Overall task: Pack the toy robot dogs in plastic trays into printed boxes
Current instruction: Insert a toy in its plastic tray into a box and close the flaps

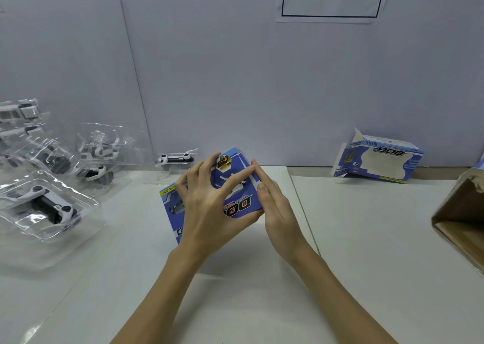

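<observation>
- My left hand (207, 202) and right hand (275, 202) work a blue printed box (235, 181) at the middle of the white bench (366, 239), the box tipped up on one edge.
- Left grip: fingers curled over the box's top face, thumb under its near side, clamping the box. Right grip: fingers straight and pressed together, laid flat against the box's right end, pushing rather than pinching.
- A white-and-black shape shows through the box's window; I judge a toy dog is already inside, though I cannot tell how it sits.
- Left of the box, clear plastic trays (49, 204) with toy dogs (52, 202) wait in a loose pile, and one more toy dog in its tray (175, 159) stands just behind the box's left corner.
- Well to the right of the box, against the wall, a second printed box (377, 163) lies open and apparently empty; farther right is a brown carton (461, 218).
- The step in hand looks like closing the end flap. To do it well I would hold the box steady with the left hand, keep the right fingers flat across the whole flap, and press evenly so the tab slides in without creasing the card or crushing the window.
</observation>
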